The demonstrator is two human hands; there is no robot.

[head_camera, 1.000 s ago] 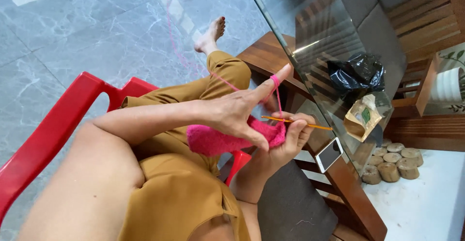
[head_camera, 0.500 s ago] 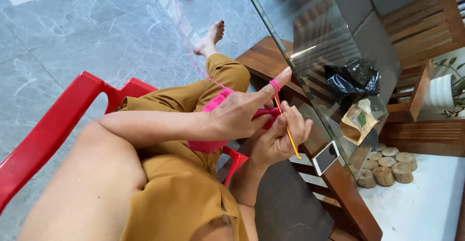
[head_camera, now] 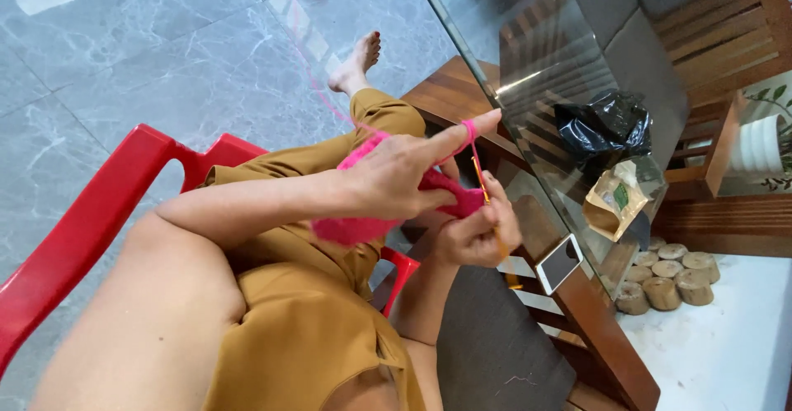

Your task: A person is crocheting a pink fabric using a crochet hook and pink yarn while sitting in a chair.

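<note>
Up over the lap, the left hand [head_camera: 396, 181] grips the pink crochet piece [head_camera: 363, 228], its forefinger stretched out with pink yarn [head_camera: 469, 130] looped round it. Just beside it, the right hand [head_camera: 478, 233] is closed on an orange crochet hook [head_camera: 481, 181], near the glass table [head_camera: 528, 73] edge.

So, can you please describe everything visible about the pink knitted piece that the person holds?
The pink knitted piece is a soft, fuzzy fabric of bright pink yarn, bunched and partly hidden. It sits over the person's lap, gripped by the left hand from above, while the right hand pinches its right end. A thin orange needle passes by that end. A pink yarn strand is looped around the raised left index finger and runs away across the grey floor.
</note>
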